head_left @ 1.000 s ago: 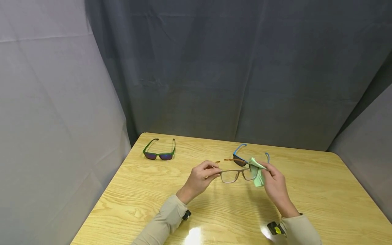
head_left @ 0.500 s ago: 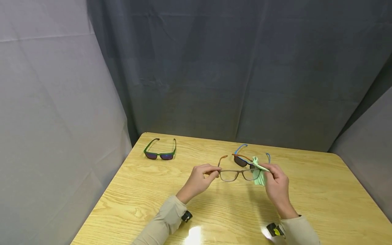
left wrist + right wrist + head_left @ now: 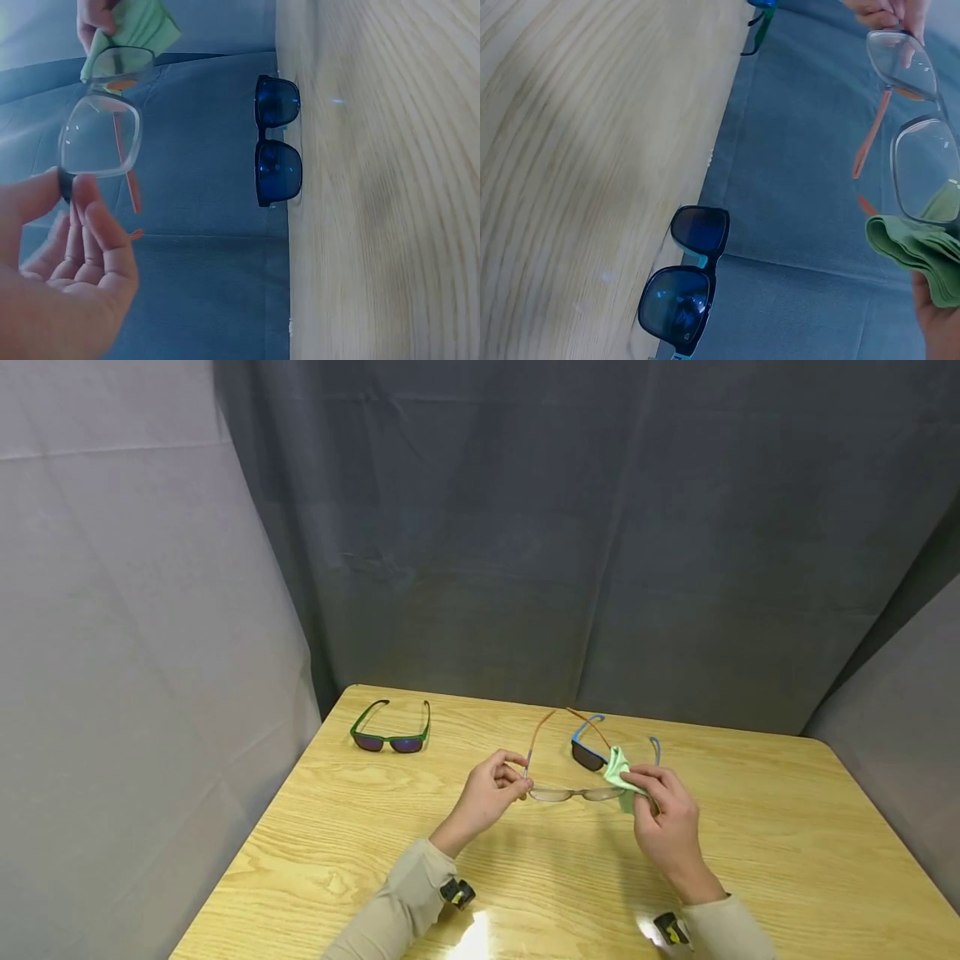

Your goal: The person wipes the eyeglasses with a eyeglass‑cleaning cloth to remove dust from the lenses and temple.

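Observation:
A pair of clear-lensed eyeglasses [image 3: 551, 795] with orange-brown temples is held up over the table, temples spread toward the back. My left hand [image 3: 483, 793] pinches its left front corner between thumb and finger, as the left wrist view also shows. At the other end, my right hand [image 3: 667, 827] grips a light green cloth [image 3: 617, 767], folded over that corner of the frame. In the right wrist view the cloth [image 3: 919, 247] overlaps the lower edge of the near lens. The hinge on that side is hidden by cloth and fingers.
Behind the eyeglasses, blue-armed sunglasses [image 3: 588, 757] with dark lenses rest on the wooden table [image 3: 360, 843]. Green sunglasses [image 3: 407, 745] with purple-blue lenses stand at the back left. A dark grey curtain [image 3: 465, 543] hangs beyond the table, with paler cloth at both sides.
The eyeglasses have tilted so the lenses now look narrow from above and the temples point up and back. My right hand and the cloth have shifted slightly left; the sunglasses stayed put.

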### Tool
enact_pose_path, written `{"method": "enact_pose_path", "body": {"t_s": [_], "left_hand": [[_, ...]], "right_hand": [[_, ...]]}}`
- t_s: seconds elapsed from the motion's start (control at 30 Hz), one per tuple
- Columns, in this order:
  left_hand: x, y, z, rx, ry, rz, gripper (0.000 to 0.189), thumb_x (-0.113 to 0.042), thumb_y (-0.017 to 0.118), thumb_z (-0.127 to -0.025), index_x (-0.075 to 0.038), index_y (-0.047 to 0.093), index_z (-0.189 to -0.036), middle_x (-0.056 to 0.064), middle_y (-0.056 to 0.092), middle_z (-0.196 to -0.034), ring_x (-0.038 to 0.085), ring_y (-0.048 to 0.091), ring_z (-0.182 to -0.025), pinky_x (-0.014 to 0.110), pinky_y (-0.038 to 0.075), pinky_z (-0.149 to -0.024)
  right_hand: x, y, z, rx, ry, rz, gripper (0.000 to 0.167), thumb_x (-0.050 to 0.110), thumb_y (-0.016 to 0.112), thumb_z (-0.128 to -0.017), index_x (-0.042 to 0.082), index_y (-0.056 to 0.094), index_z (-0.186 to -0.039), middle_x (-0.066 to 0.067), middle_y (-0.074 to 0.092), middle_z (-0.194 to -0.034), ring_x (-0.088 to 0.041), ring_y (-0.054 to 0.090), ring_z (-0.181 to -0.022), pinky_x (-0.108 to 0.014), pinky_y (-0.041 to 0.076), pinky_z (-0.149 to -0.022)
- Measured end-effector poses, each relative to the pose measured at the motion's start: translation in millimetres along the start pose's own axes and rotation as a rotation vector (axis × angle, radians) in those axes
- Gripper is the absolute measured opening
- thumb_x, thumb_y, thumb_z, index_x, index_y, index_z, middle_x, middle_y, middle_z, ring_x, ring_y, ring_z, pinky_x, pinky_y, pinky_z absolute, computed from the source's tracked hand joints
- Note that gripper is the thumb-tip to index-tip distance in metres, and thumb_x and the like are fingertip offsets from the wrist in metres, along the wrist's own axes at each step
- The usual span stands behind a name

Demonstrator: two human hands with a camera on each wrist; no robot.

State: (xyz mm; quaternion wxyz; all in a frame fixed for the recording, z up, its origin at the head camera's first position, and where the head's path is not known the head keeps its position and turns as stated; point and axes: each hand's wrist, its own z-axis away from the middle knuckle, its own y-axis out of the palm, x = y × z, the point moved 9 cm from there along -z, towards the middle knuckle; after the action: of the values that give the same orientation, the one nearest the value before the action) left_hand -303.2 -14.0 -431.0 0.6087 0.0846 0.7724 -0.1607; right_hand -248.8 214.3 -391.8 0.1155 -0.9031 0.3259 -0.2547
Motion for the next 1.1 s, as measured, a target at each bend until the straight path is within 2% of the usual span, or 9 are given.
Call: {"method": "enact_pose_path", "body": {"t_s": [0.1, 0.2, 0.3, 0.43, 0.6, 0.73, 0.87, 1.0, 1.1], "left_hand": [[16.5, -0.3, -5.1, 0.013, -0.040, 0.027, 0.034, -0.007, 0.061, -0.092, 0.004, 0.054, -0.124, 0.015, 0.066, -0.087, 0.011, 0.061, -0.069, 0.028, 0.051, -0.069], [33.5, 0.3, -10.2, 0.017, -0.069, 0.007, 0.028, -0.010, 0.063, -0.092, 0.004, 0.061, -0.116, 0.009, 0.067, -0.086, 0.015, 0.062, -0.072, 0.029, 0.052, -0.069], [39.5, 0.8, -11.1, 0.018, -0.076, -0.016, 0.018, -0.011, 0.065, -0.090, 0.002, 0.068, -0.103, 0.005, 0.068, -0.086, 0.017, 0.062, -0.074, 0.031, 0.053, -0.071], [45.2, 1.5, -11.6, 0.022, -0.092, -0.039, 0.013, -0.012, 0.067, -0.089, -0.001, 0.069, -0.097, 0.003, 0.067, -0.085, 0.018, 0.063, -0.077, 0.032, 0.053, -0.073], [44.6, 0.4, -12.2, 0.011, -0.084, -0.092, 0.011, -0.014, 0.068, -0.088, -0.005, 0.069, -0.093, 0.001, 0.066, -0.084, 0.026, 0.063, -0.083, 0.039, 0.052, -0.075], [40.7, -2.4, -11.0, -0.016, -0.066, -0.165, 0.007, -0.016, 0.068, -0.088, -0.010, 0.069, -0.091, -0.002, 0.066, -0.083, 0.021, 0.062, -0.080, 0.033, 0.052, -0.071], [34.9, -5.4, -10.1, -0.067, -0.021, -0.253, 0.005, -0.018, 0.069, -0.087, -0.014, 0.069, -0.090, -0.007, 0.066, -0.083, 0.011, 0.062, -0.082, 0.029, 0.052, -0.073], [27.4, -5.7, -8.8, -0.116, 0.050, -0.329, 0.005, -0.018, 0.071, -0.086, -0.016, 0.070, -0.090, -0.011, 0.067, -0.086, 0.009, 0.062, -0.089, 0.038, 0.050, -0.085], [22.3, -5.0, -7.7, -0.137, 0.097, -0.365, 0.006, -0.017, 0.072, -0.085, -0.015, 0.071, -0.091, -0.011, 0.067, -0.086, 0.010, 0.063, -0.087, 0.043, 0.048, -0.087]], "right_hand": [[4, 0, 0.3, -0.015, -0.059, -0.010, 0.029, -0.008, 0.048, -0.078, -0.001, 0.073, -0.091, -0.014, 0.063, -0.098, -0.014, 0.053, -0.082, -0.016, 0.033, -0.058], [6, 1, 0.5, -0.025, -0.088, -0.019, 0.028, -0.005, 0.049, -0.078, -0.001, 0.073, -0.092, -0.015, 0.063, -0.099, -0.017, 0.055, -0.082, -0.014, 0.035, -0.062], [8, 1, 0.3, -0.032, -0.106, -0.029, 0.027, -0.004, 0.050, -0.079, -0.002, 0.072, -0.094, -0.016, 0.063, -0.099, -0.022, 0.057, -0.085, -0.013, 0.038, -0.072], [9, 1, 0.4, -0.045, -0.125, -0.025, 0.024, -0.001, 0.052, -0.083, -0.002, 0.072, -0.095, -0.018, 0.063, -0.097, -0.026, 0.059, -0.087, -0.012, 0.039, -0.081], [8, 2, -0.2, -0.059, -0.131, -0.003, 0.022, 0.003, 0.052, -0.089, -0.002, 0.071, -0.100, -0.018, 0.063, -0.099, -0.025, 0.059, -0.088, -0.013, 0.039, -0.082], [6, 3, 1.3, -0.048, -0.115, 0.031, 0.021, 0.001, 0.054, -0.091, -0.002, 0.069, -0.106, -0.017, 0.062, -0.099, -0.020, 0.057, -0.083, -0.014, 0.040, -0.074], [5, 3, 2.3, -0.044, -0.098, 0.073, 0.026, -0.006, 0.059, -0.086, -0.001, 0.069, -0.110, -0.015, 0.060, -0.094, -0.014, 0.051, -0.072, -0.017, 0.040, -0.062], [5, 3, 1.9, -0.044, -0.090, 0.107, 0.033, -0.011, 0.063, -0.080, 0.000, 0.069, -0.110, -0.013, 0.059, -0.088, -0.013, 0.047, -0.066, -0.019, 0.038, -0.056], [6, 4, 2.1, -0.045, -0.086, 0.126, 0.033, -0.010, 0.065, -0.077, 0.001, 0.069, -0.108, -0.012, 0.059, -0.084, -0.013, 0.047, -0.063, -0.020, 0.038, -0.053]]}}
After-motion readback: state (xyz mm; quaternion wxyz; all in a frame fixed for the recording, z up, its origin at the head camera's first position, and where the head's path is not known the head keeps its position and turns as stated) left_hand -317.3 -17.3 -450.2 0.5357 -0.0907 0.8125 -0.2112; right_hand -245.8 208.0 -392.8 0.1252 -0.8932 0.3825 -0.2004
